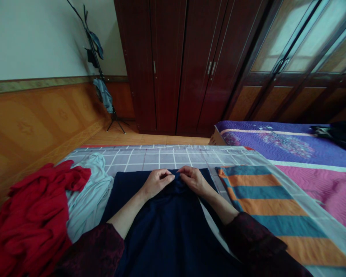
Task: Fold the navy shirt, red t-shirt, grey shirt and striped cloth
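Observation:
Navy blue trousers lie spread on the bed, waist end away from me and legs towards me. At the middle of the waistband my left hand pinches the cloth between thumb and fingers. Close beside it, my right hand pinches the same waistband, its fingertips a small gap from the left ones. The cloth below the hands is slightly bunched. Whatever small part sits between the fingertips is too small to make out.
A red garment and a pale blue one lie heaped at left. To the right is a flat orange-and-teal striped cloth. Beyond the checked bedsheet stand a dark red wardrobe, a coat stand and a purple-covered bed.

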Demonstrator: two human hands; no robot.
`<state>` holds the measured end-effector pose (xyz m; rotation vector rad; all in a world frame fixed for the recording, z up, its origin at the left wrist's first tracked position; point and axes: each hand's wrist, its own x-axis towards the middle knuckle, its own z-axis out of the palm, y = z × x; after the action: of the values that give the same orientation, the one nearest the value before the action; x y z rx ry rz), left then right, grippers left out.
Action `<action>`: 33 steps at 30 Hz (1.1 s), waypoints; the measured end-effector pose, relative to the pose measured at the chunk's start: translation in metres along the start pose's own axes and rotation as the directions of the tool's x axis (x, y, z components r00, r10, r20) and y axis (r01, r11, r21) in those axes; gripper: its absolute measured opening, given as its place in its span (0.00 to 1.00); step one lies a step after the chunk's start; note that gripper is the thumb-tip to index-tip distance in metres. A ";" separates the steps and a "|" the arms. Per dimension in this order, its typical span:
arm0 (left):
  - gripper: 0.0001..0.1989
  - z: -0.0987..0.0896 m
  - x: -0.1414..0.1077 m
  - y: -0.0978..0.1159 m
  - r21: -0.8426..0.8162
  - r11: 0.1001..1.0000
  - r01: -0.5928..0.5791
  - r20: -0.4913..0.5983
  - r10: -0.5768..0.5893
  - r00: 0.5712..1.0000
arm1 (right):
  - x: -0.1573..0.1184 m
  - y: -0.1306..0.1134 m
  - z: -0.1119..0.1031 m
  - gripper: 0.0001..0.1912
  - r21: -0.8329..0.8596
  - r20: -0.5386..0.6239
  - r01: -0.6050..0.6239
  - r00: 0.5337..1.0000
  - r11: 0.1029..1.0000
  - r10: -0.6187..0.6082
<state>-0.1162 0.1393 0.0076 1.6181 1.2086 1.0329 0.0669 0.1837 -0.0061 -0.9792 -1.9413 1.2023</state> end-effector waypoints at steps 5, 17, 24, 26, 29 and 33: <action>0.17 0.001 0.000 -0.001 -0.011 0.999 0.053 0.021 -0.053 0.998 | 0.001 -0.001 0.002 0.14 -0.004 -0.067 0.001 0.998 1.000 -0.001; 0.15 -0.001 0.005 -0.003 0.010 0.999 -0.037 -0.279 0.039 0.960 | -0.006 -0.014 0.002 0.08 -0.099 0.078 0.006 0.997 0.995 0.001; 0.09 -0.002 0.002 0.006 0.102 0.984 -0.147 -0.121 0.159 0.980 | -0.006 -0.012 0.000 0.07 -0.073 0.095 -0.022 0.995 0.997 0.029; 0.11 -0.005 0.001 0.007 0.083 0.990 -0.112 -0.082 0.119 0.990 | -0.006 -0.011 0.001 0.07 -0.068 0.090 -0.048 0.994 0.997 0.054; 0.14 -0.014 0.003 0.005 0.090 0.995 -0.051 -0.141 0.063 0.988 | -0.005 -0.011 0.002 0.08 -0.069 0.080 -0.087 0.992 0.994 0.093; 0.12 -0.032 0.003 0.002 0.476 0.875 0.083 -0.189 0.010 0.982 | -0.005 -0.014 0.001 0.10 -0.072 0.082 -0.101 0.991 0.992 0.106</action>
<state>-0.1451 0.1470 0.0193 1.8933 1.7237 0.9178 0.0649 0.1749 0.0058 -1.0913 -2.0314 1.2625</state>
